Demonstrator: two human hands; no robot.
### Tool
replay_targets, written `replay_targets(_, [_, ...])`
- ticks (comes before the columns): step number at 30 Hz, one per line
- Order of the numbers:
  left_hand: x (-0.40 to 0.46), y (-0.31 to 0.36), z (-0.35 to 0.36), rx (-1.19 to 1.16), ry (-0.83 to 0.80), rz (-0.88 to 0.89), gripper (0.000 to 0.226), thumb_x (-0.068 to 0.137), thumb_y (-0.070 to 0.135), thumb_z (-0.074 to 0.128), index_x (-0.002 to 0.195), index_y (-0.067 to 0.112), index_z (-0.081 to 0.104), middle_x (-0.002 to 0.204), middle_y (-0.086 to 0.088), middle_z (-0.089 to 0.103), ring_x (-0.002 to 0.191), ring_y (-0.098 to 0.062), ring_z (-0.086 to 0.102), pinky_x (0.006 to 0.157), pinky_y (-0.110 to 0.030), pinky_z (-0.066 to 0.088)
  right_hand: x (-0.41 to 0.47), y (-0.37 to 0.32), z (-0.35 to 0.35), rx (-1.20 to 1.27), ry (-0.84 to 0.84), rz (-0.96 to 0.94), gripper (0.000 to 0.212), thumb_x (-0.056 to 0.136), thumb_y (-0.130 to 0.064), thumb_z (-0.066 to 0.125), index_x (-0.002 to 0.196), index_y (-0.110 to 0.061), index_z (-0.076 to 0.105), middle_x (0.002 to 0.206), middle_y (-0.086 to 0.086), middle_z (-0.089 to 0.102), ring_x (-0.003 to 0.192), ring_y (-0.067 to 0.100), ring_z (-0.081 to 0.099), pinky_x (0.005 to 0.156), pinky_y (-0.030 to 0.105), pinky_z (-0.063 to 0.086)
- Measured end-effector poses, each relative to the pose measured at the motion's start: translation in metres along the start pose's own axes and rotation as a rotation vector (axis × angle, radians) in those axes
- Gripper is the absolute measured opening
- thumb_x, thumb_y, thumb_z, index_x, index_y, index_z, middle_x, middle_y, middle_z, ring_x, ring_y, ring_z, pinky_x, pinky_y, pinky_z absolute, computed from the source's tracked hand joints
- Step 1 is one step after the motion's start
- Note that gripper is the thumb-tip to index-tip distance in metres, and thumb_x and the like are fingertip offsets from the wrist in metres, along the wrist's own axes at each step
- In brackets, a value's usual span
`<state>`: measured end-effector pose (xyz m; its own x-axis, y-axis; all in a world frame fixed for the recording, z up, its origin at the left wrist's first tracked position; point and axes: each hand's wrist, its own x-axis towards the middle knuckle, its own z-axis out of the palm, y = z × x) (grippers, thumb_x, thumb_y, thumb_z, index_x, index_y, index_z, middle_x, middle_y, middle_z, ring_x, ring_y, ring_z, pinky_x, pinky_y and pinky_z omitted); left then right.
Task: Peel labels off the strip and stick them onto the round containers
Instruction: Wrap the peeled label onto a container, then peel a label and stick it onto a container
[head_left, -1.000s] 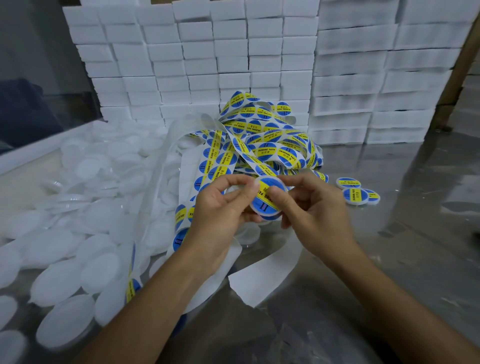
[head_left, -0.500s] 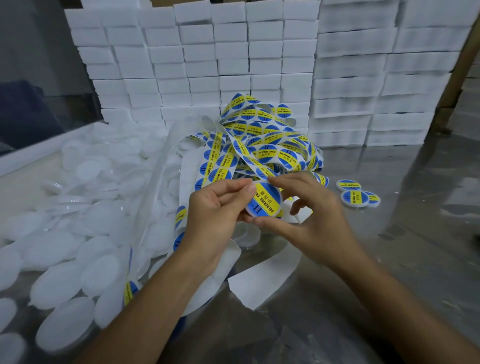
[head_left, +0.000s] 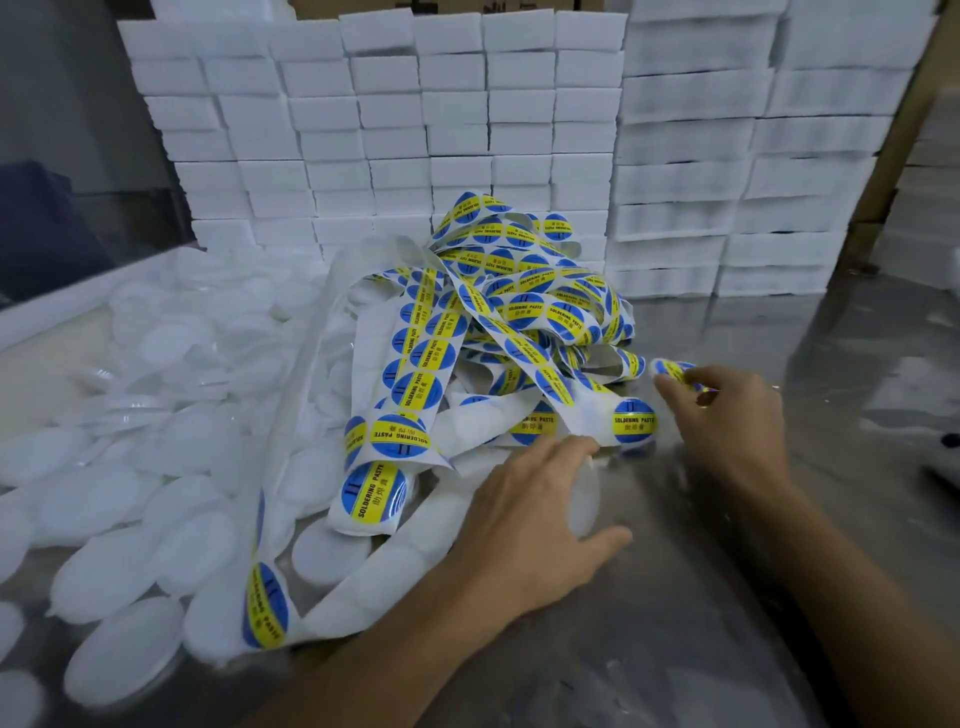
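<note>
White boxes (head_left: 457, 119) are standing stacked along the back of the metal desk (head_left: 727, 597), with plain round containers (head_left: 135, 499) lying heaped at left and the tangled label strip (head_left: 498, 312) piling up mid-desk. The left hand (head_left: 530, 514) is resting spread and relaxed on a clear container (head_left: 584, 499), while the right hand (head_left: 727, 415) is pinching a labelled container (head_left: 672, 370) just right of the strip.

table (head_left: 727, 623) | label strip (head_left: 519, 312) | white containers (head_left: 130, 519) | stacked boxes (head_left: 467, 130)
</note>
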<state>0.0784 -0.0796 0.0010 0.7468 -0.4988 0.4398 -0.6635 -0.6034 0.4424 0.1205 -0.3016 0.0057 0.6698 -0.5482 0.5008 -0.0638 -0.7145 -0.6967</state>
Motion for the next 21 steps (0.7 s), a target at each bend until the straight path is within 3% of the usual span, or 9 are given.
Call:
replay_targets(4, [0.002, -0.005, 0.000, -0.202, 0.017, -0.133, 0.053, 0.083, 0.018, 0.065, 0.130, 0.032, 0.045, 0.099, 0.011, 0.060, 0.086, -0.019, 0.059, 0.085, -0.034, 0.048, 0.007, 0.014, 0.006, -0.050, 0.026, 0.029, 0.020, 0.089, -0.028, 0.068, 0.093, -0.010, 0.075, 0.092, 0.016, 0.074, 0.089, 0.037, 0.066, 0.079, 0.038, 0.049])
replay_targets(8, [0.002, -0.009, -0.007, -0.352, 0.043, -0.224, 0.052, 0.076, 0.002, 0.060, 0.119, 0.030, 0.055, 0.085, 0.011, 0.063, 0.069, -0.011, 0.060, 0.075, -0.022, 0.050, 0.006, 0.018, 0.012, -0.217, -0.057, 0.081, 0.019, 0.088, -0.024, 0.064, 0.099, -0.013, 0.076, 0.104, 0.022, 0.071, 0.100, 0.043, 0.062, 0.082, 0.042, 0.047])
replay_targets(10, [0.002, -0.008, -0.010, -0.417, 0.029, -0.248, 0.056, 0.075, -0.002, 0.060, 0.119, 0.032, 0.051, 0.097, 0.012, 0.064, 0.068, -0.013, 0.064, 0.073, -0.020, 0.050, 0.006, 0.017, 0.011, -0.291, -0.076, 0.113, 0.025, 0.089, -0.025, 0.060, 0.107, -0.017, 0.074, 0.113, 0.020, 0.069, 0.106, 0.043, 0.060, 0.088, 0.042, 0.045])
replay_targets(13, [0.004, -0.004, -0.017, -0.667, 0.031, -0.296, 0.062, 0.076, -0.011, 0.059, 0.111, 0.039, 0.044, 0.111, 0.018, 0.059, 0.047, -0.008, 0.050, 0.055, -0.019, 0.046, -0.001, 0.006, 0.008, -0.180, -0.009, 0.025, 0.024, 0.087, -0.023, 0.063, 0.107, -0.015, 0.075, 0.110, 0.015, 0.072, 0.105, 0.038, 0.062, 0.087, 0.040, 0.045])
replay_targets(17, [0.011, -0.006, -0.024, -0.955, 0.014, -0.415, 0.065, 0.075, -0.015, 0.055, 0.121, 0.031, 0.049, 0.113, 0.017, 0.062, 0.067, -0.001, 0.064, 0.059, -0.017, 0.049, -0.023, -0.026, 0.005, 0.163, -0.047, -0.177, 0.011, 0.087, -0.018, 0.069, 0.079, -0.025, 0.072, 0.073, -0.017, 0.069, 0.077, 0.001, 0.065, 0.069, 0.012, 0.043])
replay_targets(19, [0.012, -0.006, -0.028, -0.998, -0.002, -0.434, 0.066, 0.062, -0.004, 0.056, 0.119, 0.030, 0.054, 0.111, 0.018, 0.065, 0.087, -0.007, 0.067, 0.070, -0.025, 0.050, -0.038, -0.043, 0.004, 0.300, -0.107, -0.291, 0.009, 0.087, -0.024, 0.069, 0.080, -0.030, 0.069, 0.069, -0.020, 0.067, 0.073, -0.003, 0.064, 0.064, 0.009, 0.043])
replay_targets(21, [0.012, -0.007, -0.031, -1.044, -0.025, -0.442, 0.073, 0.052, 0.000, 0.048, 0.119, 0.027, 0.058, 0.113, 0.012, 0.069, 0.098, -0.022, 0.066, 0.075, -0.033, 0.047, -0.051, -0.059, 0.004, 0.386, -0.161, -0.379, 0.006, 0.084, -0.034, 0.067, 0.088, -0.031, 0.070, 0.079, -0.018, 0.070, 0.079, 0.000, 0.065, 0.067, 0.013, 0.044])
